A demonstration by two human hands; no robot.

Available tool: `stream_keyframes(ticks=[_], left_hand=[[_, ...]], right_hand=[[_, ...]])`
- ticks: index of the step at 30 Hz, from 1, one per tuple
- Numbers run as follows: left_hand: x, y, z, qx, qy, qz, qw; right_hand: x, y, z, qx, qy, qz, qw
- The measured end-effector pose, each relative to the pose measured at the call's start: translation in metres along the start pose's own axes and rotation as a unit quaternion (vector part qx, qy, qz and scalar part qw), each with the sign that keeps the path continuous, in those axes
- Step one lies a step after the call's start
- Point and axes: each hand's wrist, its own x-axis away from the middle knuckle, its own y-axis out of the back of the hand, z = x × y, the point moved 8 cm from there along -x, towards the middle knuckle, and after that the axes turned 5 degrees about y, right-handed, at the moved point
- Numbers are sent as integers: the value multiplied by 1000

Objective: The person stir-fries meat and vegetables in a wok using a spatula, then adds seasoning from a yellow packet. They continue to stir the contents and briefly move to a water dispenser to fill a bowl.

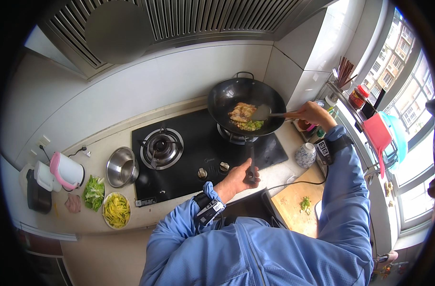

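Observation:
A black wok sits over the right burner of the gas hob. Its handle points toward me, and my left hand is wrapped round it. Browned pieces of food lie in the pan beside a heap of chopped green and pale bits. From the right, my right hand grips a spatula by its brownish handle. The spatula's grey blade is inside the wok, touching or just beside the food; which one I cannot tell.
Left of the free burner stand a steel bowl, a plate of yellow-green strips and leafy greens. A patterned jar and a cutting board with chopped greens are at right. A range hood hangs above.

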Motion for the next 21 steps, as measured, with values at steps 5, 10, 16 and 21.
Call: stream_keyframes(ticks=[5,10,16,21], left_hand=[[-2,0,1,17,6,31,999],[-3,2,3,20,8,29,999],[-3,1,0,7,1,26,1000],[-2,1,0,6,5,35,999]], right_hand=[[2,-12,-3,-20,-16,35,999],[5,-11,-15,-91,-61,48,993],[-5,-22,-8,13,-50,89,995],[-1,-20,-13,60,-60,98,992]])
